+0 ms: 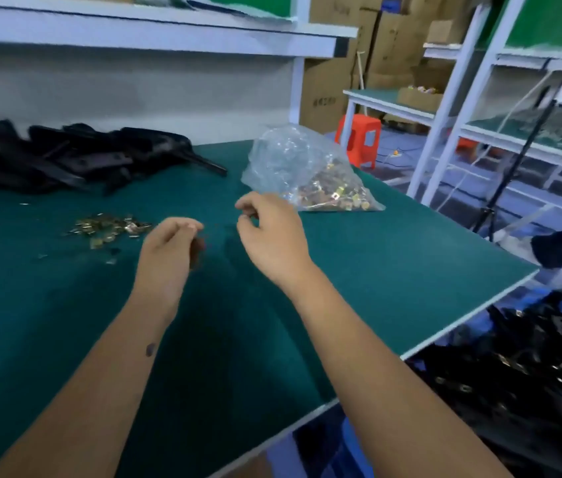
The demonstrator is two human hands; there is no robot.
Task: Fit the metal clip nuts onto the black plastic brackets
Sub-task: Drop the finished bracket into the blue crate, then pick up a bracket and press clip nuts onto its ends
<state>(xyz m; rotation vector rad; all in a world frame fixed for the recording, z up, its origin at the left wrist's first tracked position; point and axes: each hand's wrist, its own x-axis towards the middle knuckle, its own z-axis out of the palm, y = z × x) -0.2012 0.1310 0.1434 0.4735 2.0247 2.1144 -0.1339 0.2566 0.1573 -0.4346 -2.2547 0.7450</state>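
Note:
A pile of black plastic brackets (66, 157) lies at the table's far left. Loose brass-coloured clip nuts (107, 227) are scattered on the green mat in front of it. A clear plastic bag (307, 170) holding more clip nuts sits at the far right. My left hand (169, 246) hovers over the mat just right of the loose nuts, fingers curled downward; blur hides whether anything small is inside them. My right hand (272, 232) hovers near the bag's front corner, fingers loosely curled, with nothing visible between them.
The green table (410, 270) ends in a slanted edge on the right. Below that edge a bin (521, 367) holds black brackets with clips fitted. A white shelf (135, 36) hangs over the back. A red stool (362, 139), cardboard boxes and other benches stand beyond.

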